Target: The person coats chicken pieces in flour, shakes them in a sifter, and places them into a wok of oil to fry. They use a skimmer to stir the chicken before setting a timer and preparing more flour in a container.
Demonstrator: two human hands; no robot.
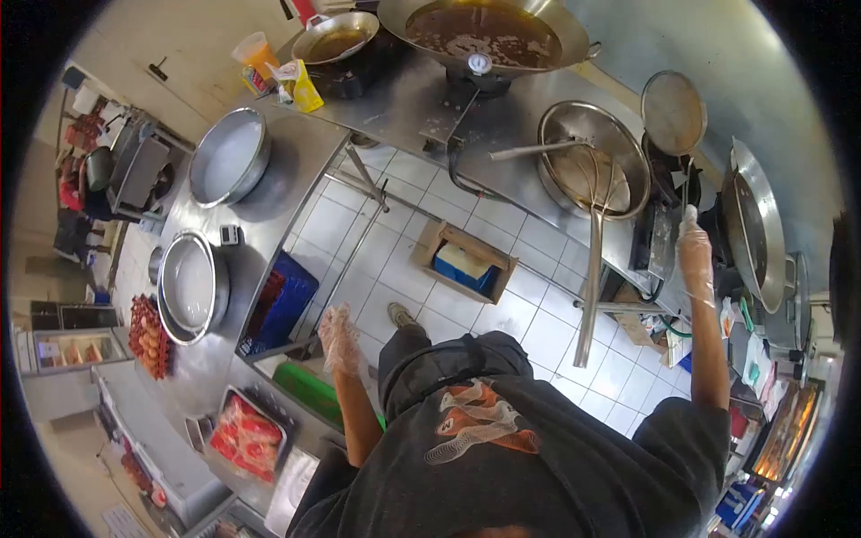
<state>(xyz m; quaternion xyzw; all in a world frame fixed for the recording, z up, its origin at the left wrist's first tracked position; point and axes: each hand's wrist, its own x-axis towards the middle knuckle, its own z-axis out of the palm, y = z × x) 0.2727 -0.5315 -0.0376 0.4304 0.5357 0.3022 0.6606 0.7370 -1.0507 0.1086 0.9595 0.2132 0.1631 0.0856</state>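
Observation:
My right hand (696, 255), in a clear plastic glove, is closed around the handle of a round mesh strainer (674, 114). The strainer's disc is raised near the wall, beyond a dark stove part. Just right of that hand stands a large metal wok (755, 229). My left hand (340, 341), gloved the same way, hangs low beside the left counter with loosely parted fingers and nothing visible in it. A green tray (308, 392) lies close below it. Left of the strainer, a steel bowl (595, 160) holds a long-handled wire skimmer (593, 269) and another handled utensil (538, 150).
A big wok of brown oil (574, 56) and a smaller pan (336, 38) sit at the back. Two steel basins (262, 134) (222, 287), an egg tray (148, 336) and a tray of red packages (247, 435) line the left counter. A cardboard box (430, 255) stands on the floor.

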